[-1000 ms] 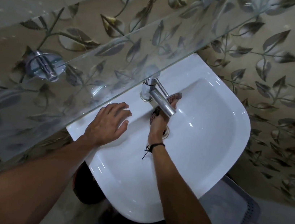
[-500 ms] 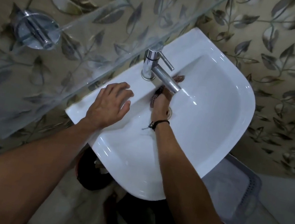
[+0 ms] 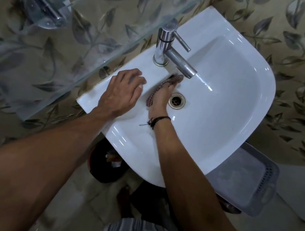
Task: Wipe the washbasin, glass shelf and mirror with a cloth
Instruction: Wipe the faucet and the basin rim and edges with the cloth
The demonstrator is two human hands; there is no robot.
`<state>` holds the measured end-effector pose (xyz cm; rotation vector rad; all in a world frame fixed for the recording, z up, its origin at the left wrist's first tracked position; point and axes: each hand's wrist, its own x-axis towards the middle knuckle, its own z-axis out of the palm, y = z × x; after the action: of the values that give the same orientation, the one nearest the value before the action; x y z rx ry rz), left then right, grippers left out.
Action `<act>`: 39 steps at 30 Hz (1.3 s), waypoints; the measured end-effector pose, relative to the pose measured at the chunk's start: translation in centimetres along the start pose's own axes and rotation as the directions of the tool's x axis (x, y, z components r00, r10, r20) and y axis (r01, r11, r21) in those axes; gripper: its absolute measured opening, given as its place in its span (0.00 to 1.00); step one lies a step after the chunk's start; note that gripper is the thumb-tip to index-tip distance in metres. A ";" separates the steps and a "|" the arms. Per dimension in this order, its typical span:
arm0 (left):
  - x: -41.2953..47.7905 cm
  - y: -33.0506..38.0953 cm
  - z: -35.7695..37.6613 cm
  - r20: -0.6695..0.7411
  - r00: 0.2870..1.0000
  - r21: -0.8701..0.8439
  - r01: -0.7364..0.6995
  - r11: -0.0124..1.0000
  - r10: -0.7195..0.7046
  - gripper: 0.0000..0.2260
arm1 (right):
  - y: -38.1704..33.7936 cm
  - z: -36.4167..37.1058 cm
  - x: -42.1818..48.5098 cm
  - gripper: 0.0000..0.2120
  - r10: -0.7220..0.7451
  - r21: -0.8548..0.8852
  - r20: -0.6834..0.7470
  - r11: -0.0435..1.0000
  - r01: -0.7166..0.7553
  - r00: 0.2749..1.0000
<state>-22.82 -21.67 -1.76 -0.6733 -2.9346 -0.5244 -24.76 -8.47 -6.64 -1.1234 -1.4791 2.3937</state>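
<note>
White ceramic washbasin (image 3: 228, 98) at frame centre was steadied by the flat, empty left hand (image 3: 120, 93); the patterned reddish cloth (image 3: 166, 87) was pressed under the right hand (image 3: 159, 100) for wiping.

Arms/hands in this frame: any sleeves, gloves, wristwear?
Both forearms are bare up to the frame edge: no sleeves showing, no gloves. The left hand wears nothing visible: no ring, watch or band. The right hand has a thin dark corded band on the wrist, with a short loose end trailing from a knot.
</note>
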 end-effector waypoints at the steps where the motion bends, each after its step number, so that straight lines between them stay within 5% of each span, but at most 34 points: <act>1: 0.0 0.0 0.0 -0.001 1.000 -0.004 -0.001 1.000 0.001 0.11 | 0.6 -0.3 -1.0 0.24 -0.053 -0.029 0.056 0.998 0.055 0.997; 7: 0.0 0.0 -0.1 0.005 1.000 -0.003 -0.008 1.000 0.008 0.11 | -1.2 -0.8 1.2 0.26 -0.267 -0.091 0.074 0.957 0.274 0.961; 14: -0.1 0.0 -0.1 -0.007 1.000 -0.005 -0.023 1.000 0.023 0.11 | -1.1 -0.1 -1.2 0.25 -0.043 -0.080 0.046 0.996 0.046 0.998; 20: 0.2 -0.7 -0.2 -0.019 0.999 -0.171 -0.053 0.984 0.051 0.14 | -0.6 -0.2 -2.1 0.28 -0.288 -0.184 0.182 0.929 0.320 0.940; 26: -0.1 -1.9 -0.7 0.003 0.990 -0.207 -0.140 0.968 0.143 0.13 | 3.3 -0.6 1.5 0.31 -0.073 -0.155 0.075 0.984 0.083 0.995; 31: -1.1 -2.7 -0.9 0.034 0.978 -0.135 -0.199 0.971 0.205 0.13 | 3.3 0.7 -7.0 0.30 0.193 -0.234 0.135 0.959 -0.158 0.972; 36: -1.0 -2.3 -1.1 0.031 0.982 -0.113 -0.183 0.977 0.188 0.14 | 1.0 0.4 -6.1 0.31 -0.013 -0.094 0.125 0.995 0.024 0.992; 39: -1.0 -2.0 -1.3 0.027 0.980 -0.085 -0.193 0.978 0.195 0.16 | 1.0 0.4 -5.2 0.29 0.084 -0.126 0.041 0.989 -0.078 0.996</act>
<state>-22.80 -24.23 -1.37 -0.9757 -2.8490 -0.6202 -21.02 -11.67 -4.60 -1.1840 -1.6486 2.4259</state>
